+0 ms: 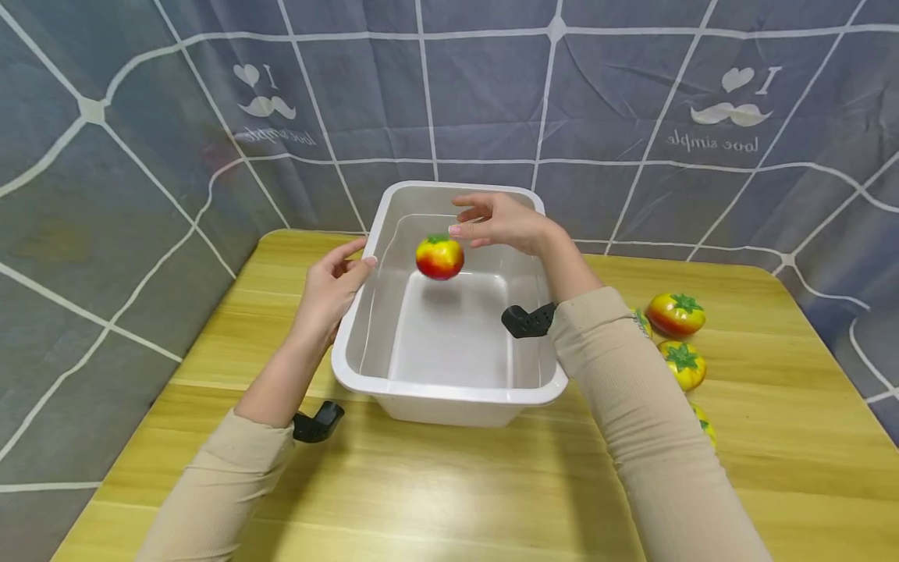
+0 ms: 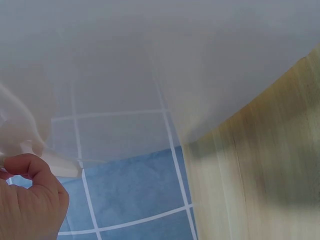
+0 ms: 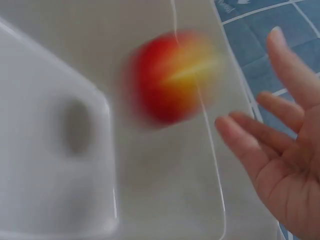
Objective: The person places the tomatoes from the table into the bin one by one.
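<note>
Grey-blue cloth (image 1: 485,94) with white grid lines hangs behind the tub (image 1: 449,389). Two prints show on it, one beyond the tub's far left and one beyond its far right: the letter "I", a heart, a moustache and the words "love simple", all mirrored. White plastic forms the tub, with a rounded, turned-out rim; its far end stands near the cloth, by the back edge of the wood surface (image 1: 421,484). That surface runs out in front of the tub and widely to its right; on the tub's left its edge slants away toward the viewer.

Within the tub's walls, a red and yellow fruit (image 1: 439,258) with a green top is in mid-air above the tub's floor, its shadow below; the right wrist view shows it blurred. The right hand (image 1: 502,222) hovers over the tub's far right part, bent inward at the wrist, its fingers spread apart, just beside the fruit without touching it. At the tub's left rim, the left hand (image 1: 335,281) has its thumb and fingers clamped on the edge. Both beige sleeves (image 1: 618,359) reach in from the tub's near side. More fruits (image 1: 676,314) lie right of the tub, some partly hidden by the right sleeve.
</note>
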`<action>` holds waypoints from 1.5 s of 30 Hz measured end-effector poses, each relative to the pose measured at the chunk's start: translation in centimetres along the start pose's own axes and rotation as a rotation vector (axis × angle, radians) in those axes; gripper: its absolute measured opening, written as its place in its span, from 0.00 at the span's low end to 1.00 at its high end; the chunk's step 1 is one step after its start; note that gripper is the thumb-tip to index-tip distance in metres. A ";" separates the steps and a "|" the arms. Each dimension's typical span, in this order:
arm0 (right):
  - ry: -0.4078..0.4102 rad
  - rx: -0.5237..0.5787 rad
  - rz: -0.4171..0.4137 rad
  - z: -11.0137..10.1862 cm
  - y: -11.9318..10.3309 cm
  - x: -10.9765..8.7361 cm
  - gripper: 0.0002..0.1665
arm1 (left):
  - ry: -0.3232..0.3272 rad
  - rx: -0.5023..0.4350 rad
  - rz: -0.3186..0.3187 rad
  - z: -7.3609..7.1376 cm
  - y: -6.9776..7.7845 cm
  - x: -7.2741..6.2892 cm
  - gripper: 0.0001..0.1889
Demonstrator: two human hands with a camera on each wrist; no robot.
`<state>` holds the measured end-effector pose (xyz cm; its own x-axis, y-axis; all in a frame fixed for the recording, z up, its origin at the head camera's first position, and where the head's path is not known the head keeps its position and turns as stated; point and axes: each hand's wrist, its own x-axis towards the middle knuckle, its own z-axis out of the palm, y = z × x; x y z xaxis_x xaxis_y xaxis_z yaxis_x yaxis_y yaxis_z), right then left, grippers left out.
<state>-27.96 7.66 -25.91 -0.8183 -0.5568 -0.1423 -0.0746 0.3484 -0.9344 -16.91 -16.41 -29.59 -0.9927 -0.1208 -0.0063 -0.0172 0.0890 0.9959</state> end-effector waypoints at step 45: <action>0.404 -0.241 0.045 -13.2 12.1 -25.1 0.29 | 0.019 0.053 -0.035 0.4 0.5 -0.3 0.25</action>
<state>-15.84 35.80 -29.28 -0.9765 -0.2156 0.0027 -0.1252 0.5569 -0.8211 -16.64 -15.88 -29.12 -0.9889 -0.1438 -0.0384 -0.0583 0.1369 0.9889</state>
